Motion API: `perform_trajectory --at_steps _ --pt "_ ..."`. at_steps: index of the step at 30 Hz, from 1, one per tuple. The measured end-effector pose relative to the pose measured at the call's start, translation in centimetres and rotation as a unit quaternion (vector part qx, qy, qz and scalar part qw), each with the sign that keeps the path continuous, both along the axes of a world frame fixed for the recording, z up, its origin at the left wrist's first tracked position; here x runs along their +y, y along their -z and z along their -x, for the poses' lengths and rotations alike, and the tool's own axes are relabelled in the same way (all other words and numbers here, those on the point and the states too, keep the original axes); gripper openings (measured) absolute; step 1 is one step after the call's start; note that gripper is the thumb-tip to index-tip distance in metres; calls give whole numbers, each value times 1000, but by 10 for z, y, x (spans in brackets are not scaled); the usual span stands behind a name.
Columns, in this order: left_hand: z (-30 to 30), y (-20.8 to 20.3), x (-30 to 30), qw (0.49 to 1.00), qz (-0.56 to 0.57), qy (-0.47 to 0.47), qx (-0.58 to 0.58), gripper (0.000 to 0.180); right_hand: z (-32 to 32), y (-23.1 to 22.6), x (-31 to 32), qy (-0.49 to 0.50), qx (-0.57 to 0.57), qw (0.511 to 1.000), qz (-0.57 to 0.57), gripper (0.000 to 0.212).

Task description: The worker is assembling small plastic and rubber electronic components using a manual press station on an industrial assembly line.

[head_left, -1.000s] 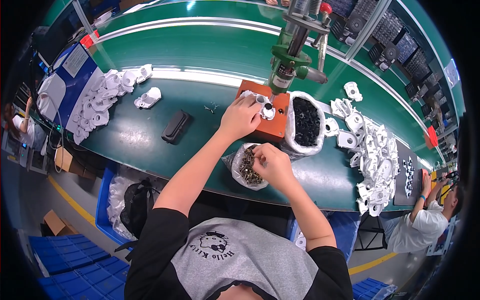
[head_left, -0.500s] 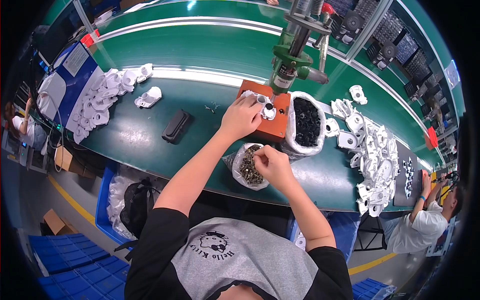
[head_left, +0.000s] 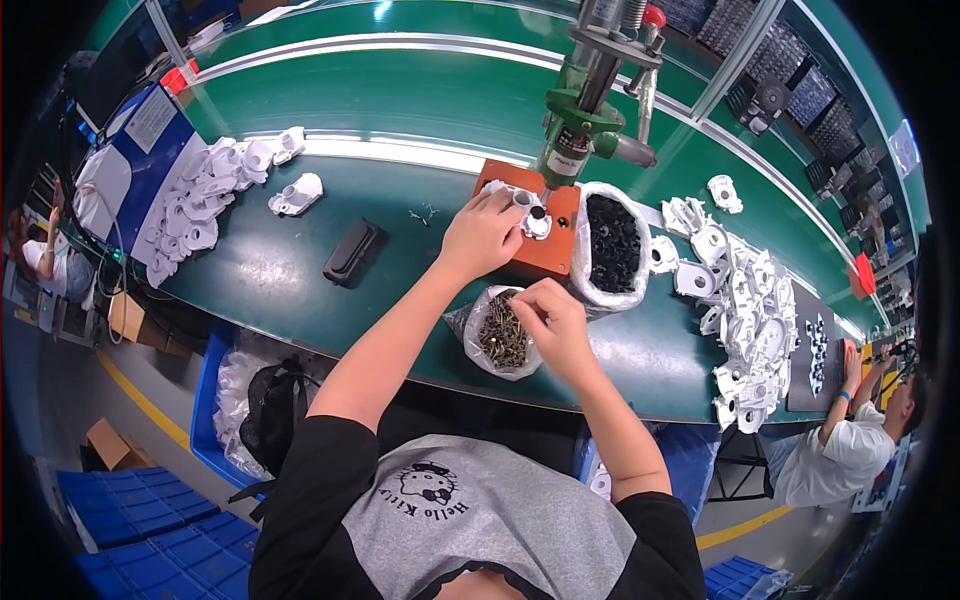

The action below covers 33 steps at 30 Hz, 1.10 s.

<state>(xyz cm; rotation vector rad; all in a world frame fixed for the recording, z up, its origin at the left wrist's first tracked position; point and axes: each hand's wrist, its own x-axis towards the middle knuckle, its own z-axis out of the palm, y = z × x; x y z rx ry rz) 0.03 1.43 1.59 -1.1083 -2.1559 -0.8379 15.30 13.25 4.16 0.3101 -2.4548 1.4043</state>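
Under the green press (head_left: 572, 140), my left hand (head_left: 484, 232) grips a white plastic housing (head_left: 538, 226) with a black piece in its round hole. The housing rests on an orange block (head_left: 543, 262). My right hand (head_left: 553, 318) is pinched closed just above the right side of a white bag (head_left: 515, 374) of small metal pins or screws (head_left: 500, 335). What its fingertips hold is too small to make out. Behind that hand stands a larger white bag (head_left: 590, 292) filled with small black parts (head_left: 613, 240).
White housings (head_left: 750, 325) are heaped at the right, and another pile (head_left: 205, 190) lies at the left. A black case (head_left: 352, 252) and a lone housing (head_left: 297, 194) lie on the green bench (head_left: 260, 275). A co-worker (head_left: 840, 455) sits at the far right.
My right hand has lifted slightly out of the pin bag, upward and a little right. The left hand stays on the housing. A loose housing at the upper right has shifted slightly right.
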Motion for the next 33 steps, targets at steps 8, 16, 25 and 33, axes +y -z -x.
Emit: perform_trajectory --at_steps 8,16,25,33 --pt "1 1 0 1000 2 1 -4 17 10 -6 20 53 -116 968 218 11" --pt "0 0 -2 1000 -1 6 -18 26 26 1 23 135 17 991 18 8" --pt "-1 -3 -3 999 6 12 -34 42 48 14 17 152 11 985 79 12" --pt "0 -2 -4 998 17 9 -54 42 51 7 14 157 14 986 62 12"
